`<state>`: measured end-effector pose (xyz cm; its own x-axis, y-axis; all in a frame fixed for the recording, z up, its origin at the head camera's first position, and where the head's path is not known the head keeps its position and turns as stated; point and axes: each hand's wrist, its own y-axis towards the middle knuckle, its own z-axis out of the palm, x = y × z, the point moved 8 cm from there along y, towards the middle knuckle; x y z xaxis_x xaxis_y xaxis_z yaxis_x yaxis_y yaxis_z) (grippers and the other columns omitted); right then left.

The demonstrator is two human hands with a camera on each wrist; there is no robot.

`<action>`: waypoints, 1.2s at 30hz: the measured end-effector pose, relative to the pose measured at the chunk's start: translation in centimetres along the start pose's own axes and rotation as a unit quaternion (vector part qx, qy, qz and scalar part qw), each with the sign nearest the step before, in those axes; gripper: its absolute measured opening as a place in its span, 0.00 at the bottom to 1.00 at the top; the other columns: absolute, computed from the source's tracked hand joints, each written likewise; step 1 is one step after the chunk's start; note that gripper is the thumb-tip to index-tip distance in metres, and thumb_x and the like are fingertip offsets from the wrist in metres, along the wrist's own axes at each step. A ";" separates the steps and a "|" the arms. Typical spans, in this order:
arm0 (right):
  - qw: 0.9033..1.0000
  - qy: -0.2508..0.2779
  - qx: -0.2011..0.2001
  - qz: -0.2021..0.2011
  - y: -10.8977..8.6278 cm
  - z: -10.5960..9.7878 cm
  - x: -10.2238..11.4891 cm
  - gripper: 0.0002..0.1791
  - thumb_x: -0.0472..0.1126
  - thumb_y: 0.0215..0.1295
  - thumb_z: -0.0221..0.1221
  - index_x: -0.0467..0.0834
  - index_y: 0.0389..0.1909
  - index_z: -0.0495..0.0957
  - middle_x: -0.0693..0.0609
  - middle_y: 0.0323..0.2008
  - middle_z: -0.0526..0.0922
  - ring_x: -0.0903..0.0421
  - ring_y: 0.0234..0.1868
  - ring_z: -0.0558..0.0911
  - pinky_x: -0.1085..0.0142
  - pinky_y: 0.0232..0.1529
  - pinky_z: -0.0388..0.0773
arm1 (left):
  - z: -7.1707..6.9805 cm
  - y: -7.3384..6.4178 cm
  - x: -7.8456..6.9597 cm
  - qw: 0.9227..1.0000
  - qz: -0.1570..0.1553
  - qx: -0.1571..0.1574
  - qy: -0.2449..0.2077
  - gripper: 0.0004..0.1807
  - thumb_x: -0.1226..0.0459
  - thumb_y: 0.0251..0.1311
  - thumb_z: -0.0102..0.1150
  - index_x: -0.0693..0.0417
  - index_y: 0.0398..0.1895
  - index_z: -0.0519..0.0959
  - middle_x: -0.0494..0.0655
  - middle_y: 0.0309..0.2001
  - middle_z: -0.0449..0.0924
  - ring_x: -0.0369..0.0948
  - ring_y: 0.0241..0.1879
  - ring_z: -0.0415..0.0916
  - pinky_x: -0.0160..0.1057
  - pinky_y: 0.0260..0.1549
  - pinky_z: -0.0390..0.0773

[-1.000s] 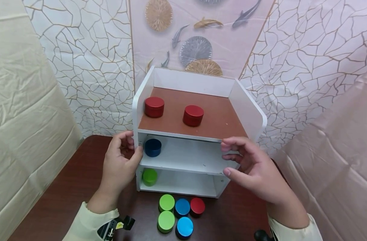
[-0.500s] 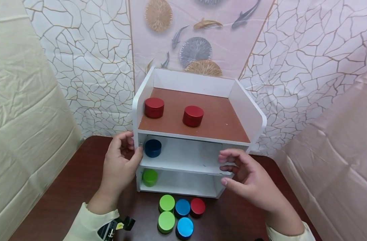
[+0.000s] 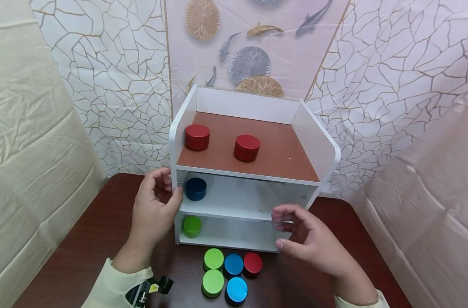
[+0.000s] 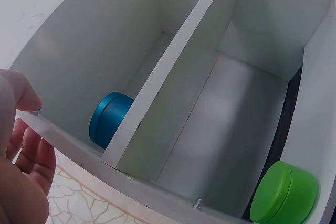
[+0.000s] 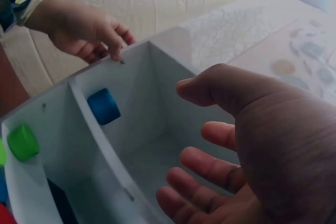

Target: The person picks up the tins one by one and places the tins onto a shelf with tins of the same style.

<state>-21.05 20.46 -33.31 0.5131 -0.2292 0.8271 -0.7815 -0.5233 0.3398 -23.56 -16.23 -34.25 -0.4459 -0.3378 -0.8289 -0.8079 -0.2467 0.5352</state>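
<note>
A white three-level shelf (image 3: 237, 215) with a brown top board stands on the table. At its left side panel, my left hand (image 3: 154, 211) grips the front edge, thumb inside and fingers outside. My right hand (image 3: 307, 239) hovers before the lower right of the shelf, fingers loosely bent and holding nothing. Two red round tins (image 3: 197, 137) sit on the top board, one at the left and one near the middle. A blue tin (image 4: 111, 119) stands at the left of the middle level, and a green tin (image 4: 283, 192) at the left of the bottom level.
On the table in front of the shelf stand two green tins (image 3: 213, 283), two blue tins (image 3: 236, 291) and a red tin (image 3: 252, 264), grouped close together. The dark brown table (image 3: 83, 256) reaches both sides. Patterned wall cloth (image 3: 114, 85) hangs behind, with plain cloth at either side.
My right hand has come down and slightly left, away from the shelf's right edge at the top board. The left hand and all the tins have stayed put.
</note>
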 end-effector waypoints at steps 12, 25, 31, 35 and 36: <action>0.997 0.000 0.016 0.075 -0.9 1.2 -4.0 0.29 0.31 0.72 0.73 0.42 0.71 0.77 0.40 0.65 0.82 0.54 0.62 0.86 0.65 0.65 0.86 | 0.0 0.1 0.0 1.000 0.002 0.000 -0.004 0.27 0.70 0.72 0.70 0.54 0.71 0.75 0.48 0.51 0.76 0.41 0.49 0.75 0.27 0.47 0.79; 0.996 0.010 0.032 0.087 -1.9 2.3 -6.1 0.27 0.33 0.72 0.73 0.41 0.68 0.79 0.43 0.63 0.83 0.51 0.62 0.87 0.64 0.65 0.86 | 0.1 0.1 0.0 1.000 -0.004 0.003 0.003 0.28 0.69 0.72 0.70 0.53 0.72 0.74 0.48 0.51 0.76 0.40 0.49 0.75 0.27 0.48 0.79; 0.993 0.010 0.046 0.105 -2.2 2.8 -6.8 0.27 0.37 0.73 0.73 0.40 0.69 0.79 0.30 0.65 0.80 0.43 0.64 0.85 0.64 0.66 0.86 | 0.0 0.0 0.1 1.000 -0.003 0.002 0.005 0.28 0.69 0.72 0.70 0.52 0.72 0.74 0.48 0.51 0.76 0.39 0.49 0.75 0.27 0.48 0.79; 0.990 0.013 0.052 0.129 -2.3 3.0 -7.8 0.28 0.38 0.73 0.74 0.39 0.71 0.77 0.30 0.68 0.79 0.40 0.66 0.83 0.65 0.67 0.85 | 0.0 0.0 0.1 1.000 -0.003 0.001 0.003 0.27 0.69 0.72 0.70 0.52 0.72 0.75 0.47 0.51 0.75 0.40 0.49 0.75 0.27 0.47 0.79; 0.989 0.014 0.053 0.136 -2.4 3.1 -8.1 0.29 0.38 0.73 0.74 0.39 0.71 0.77 0.30 0.68 0.79 0.39 0.66 0.83 0.66 0.67 0.84 | 0.0 0.0 0.1 1.000 -0.004 0.002 0.003 0.27 0.69 0.72 0.70 0.52 0.72 0.75 0.47 0.51 0.75 0.40 0.49 0.75 0.27 0.47 0.79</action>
<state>-22.25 21.00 -42.17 0.2775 -0.3506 0.8945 -0.8469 -0.5288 0.0555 -23.58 -16.27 -34.33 -0.4373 -0.3421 -0.8318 -0.8126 -0.2460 0.5284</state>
